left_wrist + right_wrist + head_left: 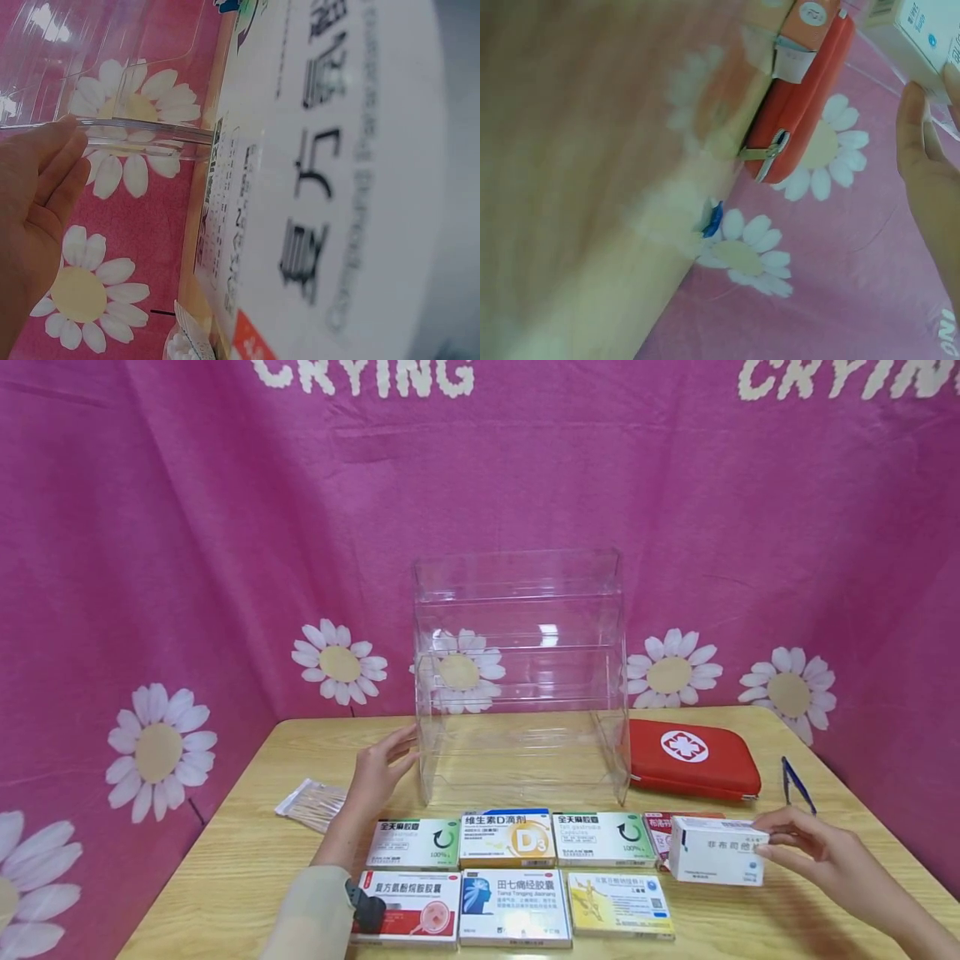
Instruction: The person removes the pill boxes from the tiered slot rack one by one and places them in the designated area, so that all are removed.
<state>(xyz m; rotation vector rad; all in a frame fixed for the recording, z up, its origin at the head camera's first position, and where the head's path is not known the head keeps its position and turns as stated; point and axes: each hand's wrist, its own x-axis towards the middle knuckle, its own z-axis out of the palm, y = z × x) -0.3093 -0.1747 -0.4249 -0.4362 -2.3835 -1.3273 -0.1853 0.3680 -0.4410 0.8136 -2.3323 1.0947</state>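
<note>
My left hand [396, 753] reaches forward with straight fingers that touch the left front edge of a clear acrylic tiered rack [517, 610]. In the left wrist view the hand [45, 180] lies against the rack's edge [142, 132]. My right hand [768, 845] pinches a white medicine box [716, 850] by its right end, just above the table at the right of the box rows. The right wrist view shows those fingers [919, 142] at the box [934, 26]. Several medicine boxes lie in two rows, among them a vitamin D3 box [507, 838].
A red first-aid case [693, 758] lies right of the rack, with blue tweezers [797, 783] beside it. A packet of cotton swabs [311, 803] lies at the left. The wooden table [232, 860] backs onto a pink daisy-print cloth [187, 568].
</note>
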